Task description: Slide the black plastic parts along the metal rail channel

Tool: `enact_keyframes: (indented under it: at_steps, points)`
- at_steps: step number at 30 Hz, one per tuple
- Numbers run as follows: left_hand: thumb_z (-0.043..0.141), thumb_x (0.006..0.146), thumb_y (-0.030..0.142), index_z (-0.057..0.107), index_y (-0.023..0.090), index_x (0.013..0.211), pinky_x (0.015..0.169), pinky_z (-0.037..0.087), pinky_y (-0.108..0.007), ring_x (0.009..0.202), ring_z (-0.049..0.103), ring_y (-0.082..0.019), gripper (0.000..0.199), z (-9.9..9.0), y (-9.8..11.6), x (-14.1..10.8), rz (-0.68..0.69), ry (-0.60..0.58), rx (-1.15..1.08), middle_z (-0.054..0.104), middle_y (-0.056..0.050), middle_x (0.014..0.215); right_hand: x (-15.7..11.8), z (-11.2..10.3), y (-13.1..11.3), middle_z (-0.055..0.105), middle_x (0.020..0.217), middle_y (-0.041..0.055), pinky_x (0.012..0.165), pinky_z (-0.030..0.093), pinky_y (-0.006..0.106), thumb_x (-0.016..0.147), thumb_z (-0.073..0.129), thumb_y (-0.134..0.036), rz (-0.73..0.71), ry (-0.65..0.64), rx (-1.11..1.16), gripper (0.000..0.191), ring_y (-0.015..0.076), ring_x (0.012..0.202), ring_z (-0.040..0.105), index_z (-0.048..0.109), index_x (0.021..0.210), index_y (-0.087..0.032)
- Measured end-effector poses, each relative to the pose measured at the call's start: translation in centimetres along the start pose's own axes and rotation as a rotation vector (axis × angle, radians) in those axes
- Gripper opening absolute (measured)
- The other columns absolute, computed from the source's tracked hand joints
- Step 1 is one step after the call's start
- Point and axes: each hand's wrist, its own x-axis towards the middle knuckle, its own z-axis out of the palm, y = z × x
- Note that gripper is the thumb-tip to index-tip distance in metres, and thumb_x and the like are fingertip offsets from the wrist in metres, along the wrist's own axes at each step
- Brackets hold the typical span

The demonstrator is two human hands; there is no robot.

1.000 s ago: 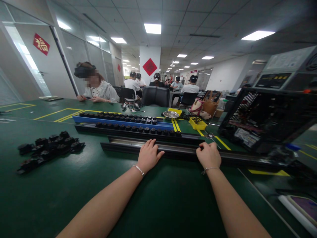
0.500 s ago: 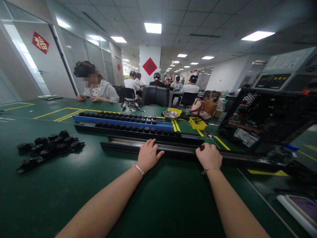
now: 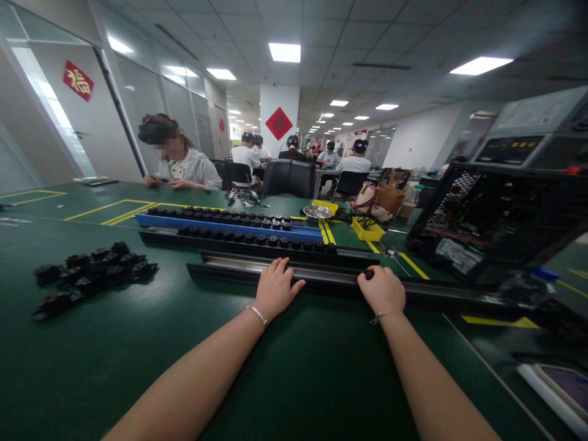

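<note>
A long black channel rail (image 3: 229, 273) lies across the green table in front of me. My left hand (image 3: 277, 286) rests on its near edge, fingers over the rail and thumb pointing right. Farther right, my right hand (image 3: 382, 290) is closed on a small black part (image 3: 369, 274) at the rail's channel. Behind lie another black rail (image 3: 206, 241) and a blue rail (image 3: 220, 227), both carrying rows of small black parts. A loose pile of black parts (image 3: 98, 269) sits on the table at the left.
A metal bowl (image 3: 318, 212) and a yellow tray (image 3: 367, 230) stand beyond the rails. An open computer case (image 3: 487, 226) is at the right, near a white-edged object (image 3: 546, 392). A person (image 3: 184, 162) sits across the table at the left.
My right hand has moved slightly left along the rail with the small black part. My left hand has stayed in place.
</note>
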Motion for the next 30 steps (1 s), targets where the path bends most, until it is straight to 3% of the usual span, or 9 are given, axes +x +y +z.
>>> enact_keyframes:
  at_steps: [30]
  points:
    - [0.045,0.084,0.053,0.065,0.02,0.084,0.094,0.041,-0.043,0.12,0.043,-0.027,0.038,-0.3,0.3,0.2,-0.028,-0.013,-0.01,0.055,-0.009,0.126,-0.5,0.2,-1.1,0.059,0.103,0.009,0.077,0.041,0.03,0.083,0.042,-0.037,-0.055,-0.005,0.031,0.036,0.0213,0.093,0.056,0.063,0.106,-0.019]
